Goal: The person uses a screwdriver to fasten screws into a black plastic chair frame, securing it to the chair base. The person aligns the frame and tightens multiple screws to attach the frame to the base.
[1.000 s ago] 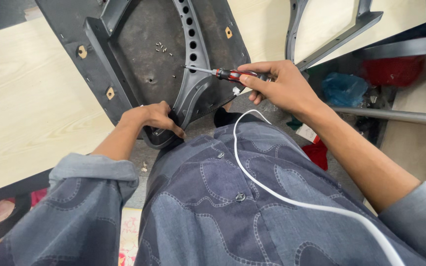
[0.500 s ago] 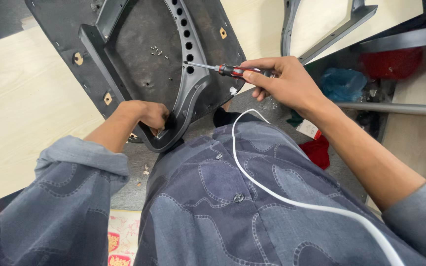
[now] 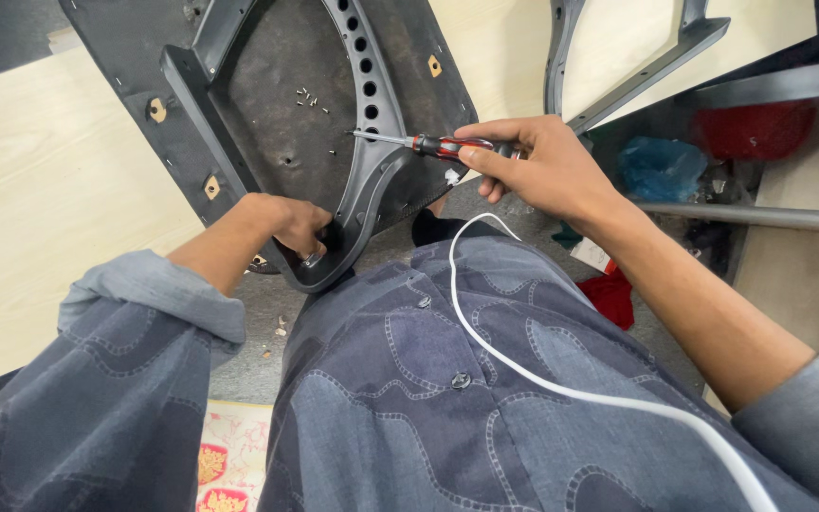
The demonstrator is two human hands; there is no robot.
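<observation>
Pale wooden board [image 3: 40,171], white cable [image 3: 561,379], blue plastic bag [image 3: 654,169], red cloth [image 3: 615,296], grey metal tube [image 3: 760,216]

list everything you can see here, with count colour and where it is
seat panel: 1, dark grey, top centre, tilted against the knees
frame: 1, grey with a row of holes, on the panel
screwdriver: 1, red and black handle, tip at the frame's holes
loose screws: several, silver, on the panel
boards: light wood, at left and top right
second frame: 1, grey, top right
pipe: 1, grey, at right
bag: 1, blue, right of centre
red things: 2, upper right and by the right forearm
cable: 1, white, across the shirt
shirt: 1, blue-grey patterned, bottom
left hand: grips the frame's lower curve
right hand: holds the screwdriver
</observation>
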